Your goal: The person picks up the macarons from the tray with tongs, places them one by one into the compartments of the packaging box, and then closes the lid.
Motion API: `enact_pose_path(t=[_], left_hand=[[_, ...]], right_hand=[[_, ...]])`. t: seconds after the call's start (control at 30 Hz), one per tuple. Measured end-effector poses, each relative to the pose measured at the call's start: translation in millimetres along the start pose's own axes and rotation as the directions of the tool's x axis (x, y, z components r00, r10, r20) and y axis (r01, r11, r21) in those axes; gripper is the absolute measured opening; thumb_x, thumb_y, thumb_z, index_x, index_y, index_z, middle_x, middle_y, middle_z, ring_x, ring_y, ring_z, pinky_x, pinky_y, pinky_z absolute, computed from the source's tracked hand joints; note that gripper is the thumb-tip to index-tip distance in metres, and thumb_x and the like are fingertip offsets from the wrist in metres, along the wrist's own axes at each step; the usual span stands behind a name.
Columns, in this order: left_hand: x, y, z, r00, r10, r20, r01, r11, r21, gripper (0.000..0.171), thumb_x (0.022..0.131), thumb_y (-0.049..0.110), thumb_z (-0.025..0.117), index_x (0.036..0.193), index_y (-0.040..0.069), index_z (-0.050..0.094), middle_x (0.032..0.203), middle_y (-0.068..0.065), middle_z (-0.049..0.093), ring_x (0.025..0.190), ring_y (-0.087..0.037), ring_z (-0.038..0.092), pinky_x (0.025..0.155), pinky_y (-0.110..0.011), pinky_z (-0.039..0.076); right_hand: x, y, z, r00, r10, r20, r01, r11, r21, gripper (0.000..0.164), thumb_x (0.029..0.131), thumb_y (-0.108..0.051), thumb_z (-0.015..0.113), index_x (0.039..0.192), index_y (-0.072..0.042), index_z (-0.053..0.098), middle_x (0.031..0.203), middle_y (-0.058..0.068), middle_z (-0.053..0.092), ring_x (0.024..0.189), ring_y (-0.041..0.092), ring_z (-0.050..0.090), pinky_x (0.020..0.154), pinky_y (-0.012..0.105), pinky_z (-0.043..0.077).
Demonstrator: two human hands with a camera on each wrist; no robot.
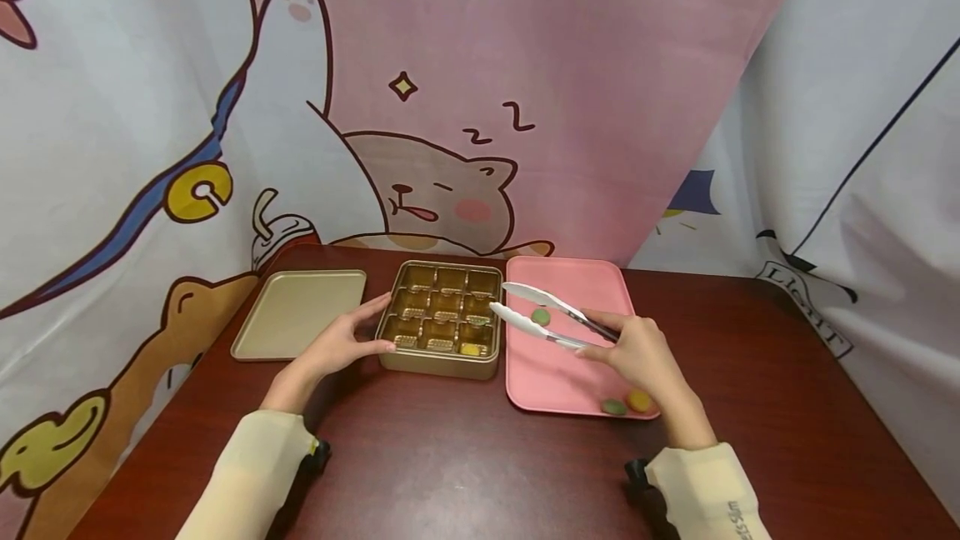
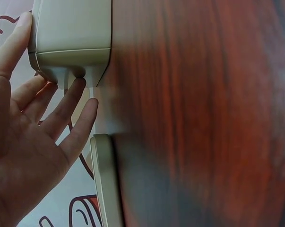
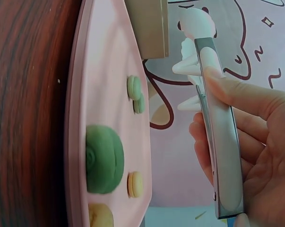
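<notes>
My left hand (image 1: pixel 337 348) rests against the left side of a gold tin (image 1: pixel 438 363), its thumb by the front rim and fingertips on the side wall. Inside the tin, a yellow macaron (image 1: pixel 470 349) lies in the front-right compartment, and a bit of green shows in the one behind it. Metal tongs with white tips (image 1: pixel 517 322) are gripped in my right hand (image 1: pixel 637 352). The tips stand apart beside the tin's right rim, nothing between them. Below them, on the pink tray (image 1: pixel 562 373), lies a green macaron (image 1: pixel 540 317).
At the tray's front right corner lie another green macaron (image 1: pixel 613 407) and a yellow one (image 1: pixel 638 401). The right wrist view shows a further yellow macaron (image 3: pixel 135 184) there. A flat gold lid (image 1: pixel 300 315) lies left of the tin. A printed curtain (image 1: pixel 600 107) hangs behind the table.
</notes>
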State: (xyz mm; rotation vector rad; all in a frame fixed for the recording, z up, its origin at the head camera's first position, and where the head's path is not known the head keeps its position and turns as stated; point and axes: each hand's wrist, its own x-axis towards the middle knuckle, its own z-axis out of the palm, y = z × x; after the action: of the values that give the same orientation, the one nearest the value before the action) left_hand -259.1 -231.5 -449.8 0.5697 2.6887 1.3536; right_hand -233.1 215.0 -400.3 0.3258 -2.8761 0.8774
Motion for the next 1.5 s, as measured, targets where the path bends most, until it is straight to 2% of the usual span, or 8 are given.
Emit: enact_pose_path(t=[0.23,0.43,0.57,0.8,1.07,1.27,1.37,1.5], left_hand=[[-3.3,-1.8,-0.7,1.0,-0.009,0.002,0.009,1.0,-0.003,0.084,0.088,0.024,0.077,0.156,0.002,0.031,0.164,-0.017,0.026,0.142,-0.043,0.039,0.103,-0.054,0.047],[0.2,-1.3,-1.1,1.0,-0.008,0.015,0.008,1.0,-0.007,0.086,0.088,0.026,0.077,0.156,0.004,0.03,0.165,-0.014,0.025,0.143,-0.04,0.039,0.103,-0.054,0.047],[0.6,-1.5,-2.6,1.0,-0.006,0.019,0.006,1.0,0.003,0.087,0.087,0.026,0.078,0.156,0.003,0.03,0.165,-0.014,0.025,0.144,-0.039,0.039,0.104,-0.053,0.047],[0.3,-0.2,-3.7,1.0,0.007,0.011,-0.007,1.0,0.024,0.085,0.088,0.025,0.077,0.155,0.001,0.032,0.164,-0.017,0.027,0.14,-0.042,0.043,0.1,-0.051,0.05],[1.2,0.6,-2.8,1.0,0.023,0.011,-0.023,1.0,0.01,0.082,0.088,0.021,0.077,0.154,-0.002,0.033,0.163,-0.021,0.027,0.141,-0.044,0.041,0.098,-0.053,0.051],[1.1,-0.6,-3.2,1.0,0.011,0.012,-0.011,1.0,0.018,0.083,0.088,0.021,0.077,0.154,0.0,0.032,0.164,-0.018,0.027,0.142,-0.042,0.04,0.1,-0.053,0.05],[1.1,0.0,-3.1,1.0,0.014,0.013,-0.014,1.0,0.02,0.083,0.088,0.021,0.077,0.154,-0.001,0.032,0.163,-0.019,0.027,0.141,-0.043,0.041,0.1,-0.053,0.05],[0.9,0.8,-2.7,1.0,0.021,0.014,-0.021,1.0,0.017,0.082,0.089,0.021,0.076,0.154,-0.002,0.032,0.163,-0.021,0.027,0.141,-0.044,0.041,0.1,-0.054,0.049]], right_hand=[[0,7,-5,1.0,0.012,-0.001,-0.012,1.0,-0.009,0.06,0.077,-0.026,0.086,0.132,-0.01,0.067,0.126,0.018,0.069,0.102,0.033,0.065,0.081,0.041,0.049],[-2,14,-12,0.999,0.041,-0.011,-0.041,0.999,-0.015,0.062,0.077,-0.027,0.086,0.133,-0.009,0.065,0.124,0.021,0.069,0.102,0.034,0.065,0.08,0.04,0.048],[-4,17,-16,0.998,0.067,-0.008,-0.067,0.998,-0.013,0.064,0.078,-0.029,0.086,0.134,-0.007,0.064,0.122,0.024,0.069,0.1,0.033,0.064,0.078,0.038,0.047],[-5,21,-19,0.997,0.078,-0.015,-0.078,0.997,-0.012,0.063,0.078,-0.026,0.085,0.133,-0.004,0.064,0.119,0.025,0.07,0.087,0.027,0.058,0.068,0.031,0.039],[-6,24,-18,0.996,0.087,-0.009,-0.087,0.996,-0.036,0.065,0.077,-0.029,0.086,0.132,-0.003,0.064,0.12,0.027,0.069,0.089,0.029,0.061,0.07,0.031,0.041],[-7,32,-15,0.995,0.097,-0.008,-0.097,0.993,-0.061,0.064,0.077,-0.029,0.086,0.132,-0.004,0.065,0.119,0.027,0.069,0.085,0.028,0.059,0.069,0.032,0.04],[-8,35,-13,0.995,0.104,-0.002,-0.103,0.992,-0.07,0.063,0.077,-0.029,0.086,0.131,-0.004,0.065,0.12,0.028,0.068,0.085,0.029,0.058,0.069,0.034,0.039],[-9,39,-11,0.992,0.122,0.023,-0.121,0.991,-0.062,0.064,0.078,-0.031,0.085,0.132,-0.004,0.065,0.125,0.029,0.065,0.093,0.033,0.061,0.076,0.043,0.048]])
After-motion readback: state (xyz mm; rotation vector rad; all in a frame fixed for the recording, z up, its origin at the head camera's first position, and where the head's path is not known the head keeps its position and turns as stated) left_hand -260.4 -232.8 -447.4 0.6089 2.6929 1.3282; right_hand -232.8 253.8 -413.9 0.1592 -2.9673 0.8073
